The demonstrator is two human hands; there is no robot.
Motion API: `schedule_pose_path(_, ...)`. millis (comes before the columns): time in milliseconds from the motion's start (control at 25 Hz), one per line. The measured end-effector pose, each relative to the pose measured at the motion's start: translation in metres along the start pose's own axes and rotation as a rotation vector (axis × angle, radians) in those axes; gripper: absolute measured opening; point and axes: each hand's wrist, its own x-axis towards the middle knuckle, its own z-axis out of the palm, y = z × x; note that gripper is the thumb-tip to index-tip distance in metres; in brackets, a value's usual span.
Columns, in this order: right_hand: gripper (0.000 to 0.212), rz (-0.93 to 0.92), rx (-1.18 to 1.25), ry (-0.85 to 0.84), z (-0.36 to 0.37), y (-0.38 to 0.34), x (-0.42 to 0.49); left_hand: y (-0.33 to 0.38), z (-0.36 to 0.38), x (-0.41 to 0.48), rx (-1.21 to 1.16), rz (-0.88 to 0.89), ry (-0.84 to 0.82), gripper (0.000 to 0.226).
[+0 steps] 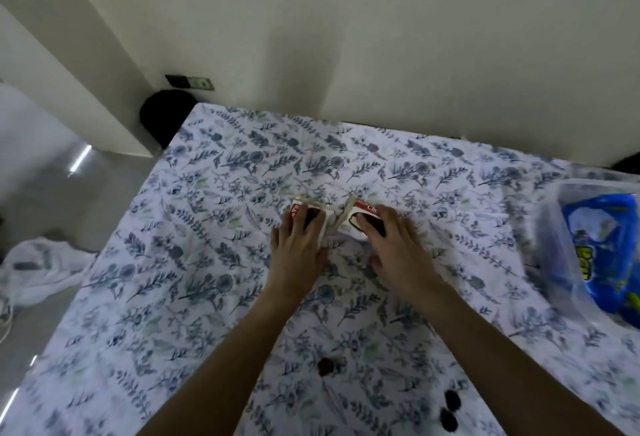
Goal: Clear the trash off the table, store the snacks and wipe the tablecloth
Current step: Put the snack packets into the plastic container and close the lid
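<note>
Two wrappers, left hand and right hand spread flat over them, print half-hidden

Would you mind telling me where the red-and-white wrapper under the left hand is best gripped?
Probably by its crimped far edge, pinched from above on the wall side: the wrapper lies flat on the tablecloth, and that serrated strip sticks out beyond the fingers of the left hand.
</note>
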Motion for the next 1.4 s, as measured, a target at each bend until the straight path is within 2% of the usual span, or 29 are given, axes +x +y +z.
schedule_pose_path(160,0.053,0.082,0.000,0.153,0.005,-0.009,-0.010,0.001,-0.007,-0.004,-0.026,0.010,0.032,0.054)
schedule_pose_path(240,0.050,0.101,0.054,0.184,-0.001,-0.009,-0.019,0.009,-0.013,-0.004,-0.080,0.014,0.043,0.050)
schedule_pose_path(400,0.058,0.191,0.175,0.204,-0.019,0.005,-0.052,0.047,-0.020,0.003,-0.479,-0.103,-0.019,0.039)
schedule_pose_path(600,0.046,0.288,0.218,0.503,-0.068,0.056,-0.115,0.163,-0.040,0.005,-0.998,-0.007,-0.136,0.024)
schedule_pose_path(720,0.048,0.425,0.210,0.644,-0.096,0.104,-0.149,0.238,-0.047,0.005,-1.134,0.057,-0.205,0.029)
schedule_pose_path(840,0.059,0.560,0.107,0.652,-0.105,0.161,-0.184,0.305,-0.038,0.004,-1.176,0.183,-0.259,0.032)
schedule_pose_path(920,0.061,0.635,0.080,0.622,-0.102,0.192,-0.202,0.341,-0.023,0.003,-1.112,0.290,-0.259,0.032)
schedule_pose_path(1080,0.066,0.696,0.005,0.495,-0.081,0.222,-0.213,0.381,0.021,0.008,-0.723,0.516,-0.165,0.033)
schedule_pose_path(1160,0.051,0.702,-0.004,0.443,-0.074,0.234,-0.213,0.389,0.041,0.011,-0.520,0.647,-0.156,0.035)
schedule_pose_path(1240,0.038,0.664,-0.075,0.400,-0.072,0.242,-0.214,0.392,0.059,0.012,-0.317,0.725,-0.167,0.049)
schedule_pose_path(1320,0.036,0.596,-0.200,0.343,-0.074,0.247,-0.215,0.395,0.075,0.012,-0.086,0.752,-0.110,0.059)
schedule_pose_path(1400,0.028,0.552,-0.306,0.293,-0.077,0.249,-0.212,0.403,0.082,0.010,0.050,0.756,-0.033,0.056)
